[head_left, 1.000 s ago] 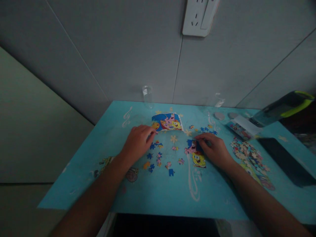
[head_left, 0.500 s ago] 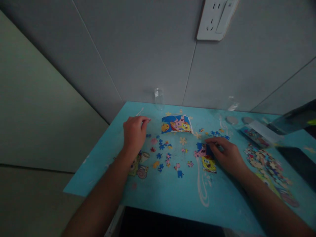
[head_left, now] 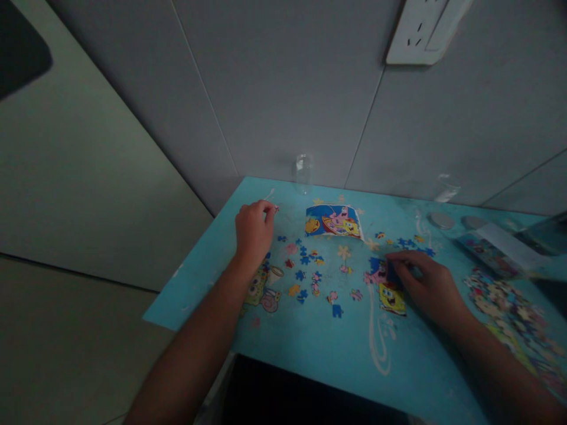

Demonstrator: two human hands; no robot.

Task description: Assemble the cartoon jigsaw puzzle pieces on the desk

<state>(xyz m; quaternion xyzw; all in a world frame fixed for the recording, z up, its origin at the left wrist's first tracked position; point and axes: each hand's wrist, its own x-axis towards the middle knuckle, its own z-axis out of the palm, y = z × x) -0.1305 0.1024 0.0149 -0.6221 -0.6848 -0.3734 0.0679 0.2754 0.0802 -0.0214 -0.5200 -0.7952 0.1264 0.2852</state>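
My left hand (head_left: 253, 229) hovers near the table's far left, its fingers pinched on a small puzzle piece (head_left: 275, 208). My right hand (head_left: 426, 283) rests curled on the partly joined puzzle section (head_left: 384, 288), fingertips pressing its blue upper part. Several loose blue, pink and yellow pieces (head_left: 310, 274) lie scattered between my hands. Beyond them lies a curled reference picture (head_left: 333, 220) of the same cartoon.
The turquoise printed table (head_left: 301, 336) stands against a grey wall. A clear tube (head_left: 303, 172) stands at the back edge. A heap of puzzle pieces (head_left: 509, 301), a small box (head_left: 496, 251) and two round lids (head_left: 443, 220) lie at right. A wall socket (head_left: 420, 35) hangs above.
My left hand lifted from the loose pieces and moved to the far left with a small piece pinched. My right hand stayed on the joined section. The view swung left.
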